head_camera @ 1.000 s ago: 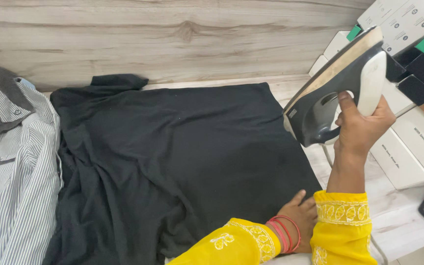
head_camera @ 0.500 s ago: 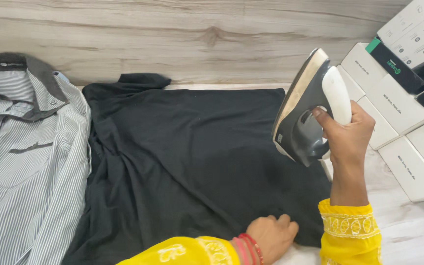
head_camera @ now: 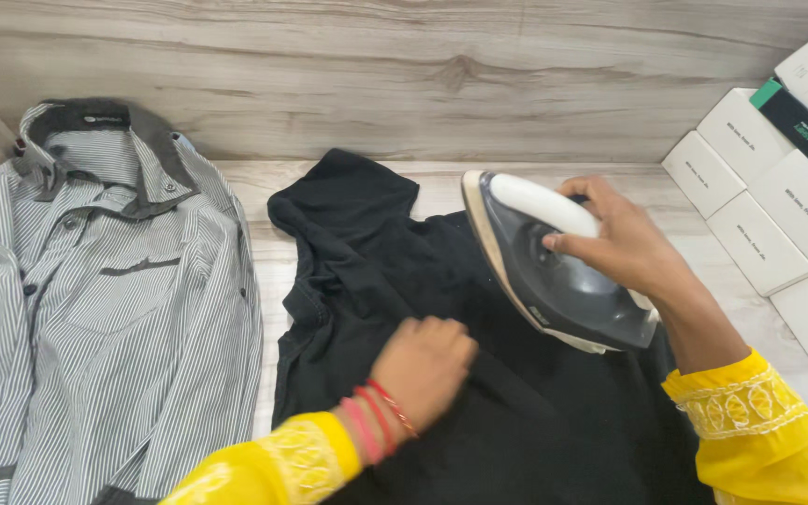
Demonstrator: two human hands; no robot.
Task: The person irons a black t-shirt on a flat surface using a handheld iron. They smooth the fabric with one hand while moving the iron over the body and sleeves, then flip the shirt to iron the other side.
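- Light was bright, even and soft, without glare.
- The black garment [head_camera: 516,374] lost its fold detail in darkness.
- Right of the garment, the white boxes [head_camera: 759,215] stayed sharp.

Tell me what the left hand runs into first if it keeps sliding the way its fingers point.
The left hand lies flat on the black garment, fingers aimed up and right. Going straight on, it would likely meet the iron held by the right hand, though depth is unclear.
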